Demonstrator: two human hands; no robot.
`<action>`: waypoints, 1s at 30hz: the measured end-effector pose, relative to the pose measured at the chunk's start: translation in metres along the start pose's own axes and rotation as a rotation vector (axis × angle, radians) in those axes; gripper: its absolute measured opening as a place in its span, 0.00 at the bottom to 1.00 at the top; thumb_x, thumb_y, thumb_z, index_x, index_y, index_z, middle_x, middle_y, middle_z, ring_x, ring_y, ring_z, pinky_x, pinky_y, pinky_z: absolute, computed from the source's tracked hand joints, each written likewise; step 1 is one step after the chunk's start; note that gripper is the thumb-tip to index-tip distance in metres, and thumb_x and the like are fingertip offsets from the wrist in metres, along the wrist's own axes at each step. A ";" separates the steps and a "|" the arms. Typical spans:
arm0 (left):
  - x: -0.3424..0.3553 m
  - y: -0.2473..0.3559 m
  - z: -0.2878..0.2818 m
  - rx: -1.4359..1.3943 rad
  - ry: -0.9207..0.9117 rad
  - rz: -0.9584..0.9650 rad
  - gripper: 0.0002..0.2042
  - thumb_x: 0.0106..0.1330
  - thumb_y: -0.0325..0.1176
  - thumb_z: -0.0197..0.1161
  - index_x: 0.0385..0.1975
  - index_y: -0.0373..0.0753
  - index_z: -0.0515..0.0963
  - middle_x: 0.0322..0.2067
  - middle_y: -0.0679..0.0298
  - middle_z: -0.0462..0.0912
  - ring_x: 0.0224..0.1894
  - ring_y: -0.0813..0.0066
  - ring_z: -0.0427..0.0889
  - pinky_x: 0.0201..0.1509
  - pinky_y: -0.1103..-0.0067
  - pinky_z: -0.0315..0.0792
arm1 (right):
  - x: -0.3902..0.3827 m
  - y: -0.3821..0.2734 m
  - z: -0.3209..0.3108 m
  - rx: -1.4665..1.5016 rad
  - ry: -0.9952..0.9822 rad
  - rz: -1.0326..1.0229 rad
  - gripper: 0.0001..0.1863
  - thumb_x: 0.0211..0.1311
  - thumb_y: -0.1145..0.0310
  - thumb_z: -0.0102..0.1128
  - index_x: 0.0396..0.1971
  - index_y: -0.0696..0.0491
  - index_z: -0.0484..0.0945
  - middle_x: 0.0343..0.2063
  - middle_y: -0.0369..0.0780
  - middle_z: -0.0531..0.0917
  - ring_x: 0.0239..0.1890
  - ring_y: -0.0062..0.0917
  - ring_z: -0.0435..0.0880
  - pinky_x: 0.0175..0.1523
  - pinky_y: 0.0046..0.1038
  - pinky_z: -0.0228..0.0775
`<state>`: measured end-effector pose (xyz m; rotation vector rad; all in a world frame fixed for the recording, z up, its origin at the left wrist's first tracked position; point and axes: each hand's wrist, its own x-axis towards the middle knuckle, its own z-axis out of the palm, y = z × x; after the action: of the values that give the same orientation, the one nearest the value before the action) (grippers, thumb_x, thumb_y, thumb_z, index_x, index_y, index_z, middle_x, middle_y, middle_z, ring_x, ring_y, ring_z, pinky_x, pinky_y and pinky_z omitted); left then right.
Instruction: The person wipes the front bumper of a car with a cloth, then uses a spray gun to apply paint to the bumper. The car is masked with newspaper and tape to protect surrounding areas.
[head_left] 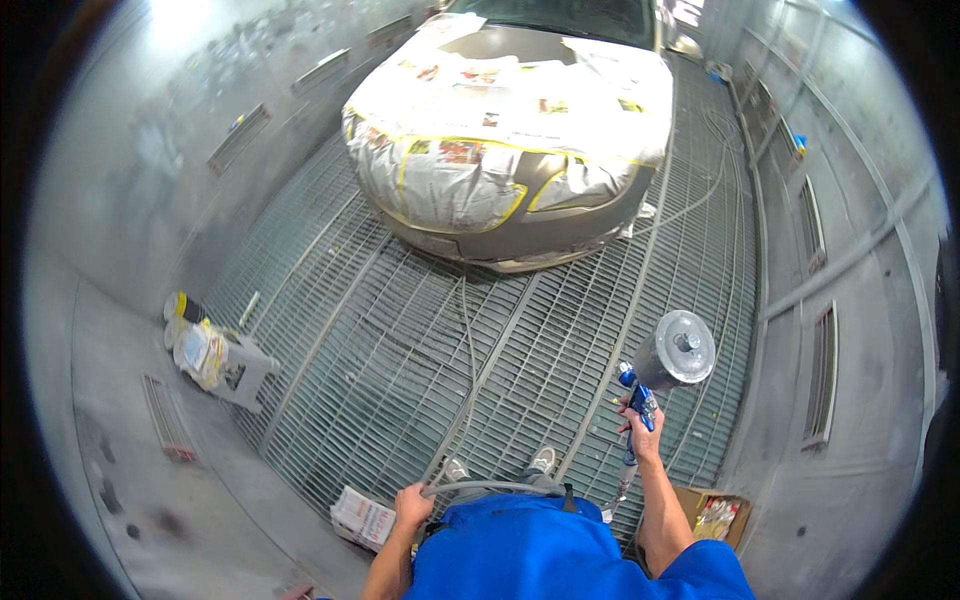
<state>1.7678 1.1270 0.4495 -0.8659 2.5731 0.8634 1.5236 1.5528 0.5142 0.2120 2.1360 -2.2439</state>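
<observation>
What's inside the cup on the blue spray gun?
A lid covers the grey cup on the blue spray gun, so its inside and fill level cannot be seen. Only the lid's top, with a raised centre, and the cup's side show.

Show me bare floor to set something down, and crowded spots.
Free: floor grating bordered by the containers left, the floor hose right and the masked car ahead. Crowded: near the left hand, with the white package; near the right hand, with its spray gun and the open box.
</observation>
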 end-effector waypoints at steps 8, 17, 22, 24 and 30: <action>-0.021 -0.054 0.006 -0.094 -0.012 -0.019 0.20 0.66 0.52 0.61 0.25 0.38 0.82 0.26 0.46 0.82 0.34 0.43 0.82 0.38 0.56 0.73 | -0.007 -0.013 0.084 -0.158 -0.205 -0.044 0.13 0.59 0.73 0.61 0.44 0.58 0.79 0.36 0.38 0.84 0.33 0.18 0.81 0.28 0.21 0.78; -0.002 -0.097 0.019 -0.152 -0.026 -0.122 0.21 0.65 0.52 0.62 0.23 0.38 0.82 0.25 0.48 0.82 0.34 0.44 0.81 0.38 0.56 0.73 | -0.011 -0.026 0.168 -0.293 -0.432 -0.199 0.14 0.63 0.61 0.62 0.36 0.59 0.81 0.23 0.35 0.81 0.21 0.17 0.77 0.28 0.22 0.70; 0.013 -0.104 0.015 -0.104 -0.031 -0.100 0.22 0.65 0.52 0.61 0.23 0.38 0.82 0.25 0.48 0.82 0.34 0.45 0.82 0.38 0.56 0.73 | -0.007 -0.033 0.194 -0.461 -0.521 -0.340 0.15 0.61 0.59 0.59 0.25 0.57 0.80 0.16 0.36 0.78 0.19 0.21 0.76 0.27 0.26 0.67; 0.017 -0.103 0.011 -0.104 -0.035 -0.103 0.21 0.66 0.52 0.61 0.23 0.38 0.82 0.26 0.48 0.83 0.34 0.45 0.82 0.38 0.56 0.73 | -0.010 -0.035 0.200 -0.482 -0.503 -0.332 0.15 0.61 0.59 0.59 0.24 0.57 0.79 0.15 0.37 0.78 0.19 0.21 0.76 0.27 0.27 0.67; 0.026 -0.101 0.007 -0.088 -0.060 -0.112 0.20 0.65 0.52 0.62 0.24 0.39 0.83 0.27 0.49 0.83 0.36 0.45 0.83 0.41 0.57 0.74 | -0.008 -0.024 0.174 -0.541 -0.494 -0.180 0.13 0.61 0.68 0.61 0.42 0.62 0.81 0.34 0.40 0.84 0.29 0.19 0.81 0.29 0.24 0.78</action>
<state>1.8118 1.0549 0.3876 -0.9838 2.4257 0.9597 1.5159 1.3806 0.5467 -0.5095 2.4065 -1.4702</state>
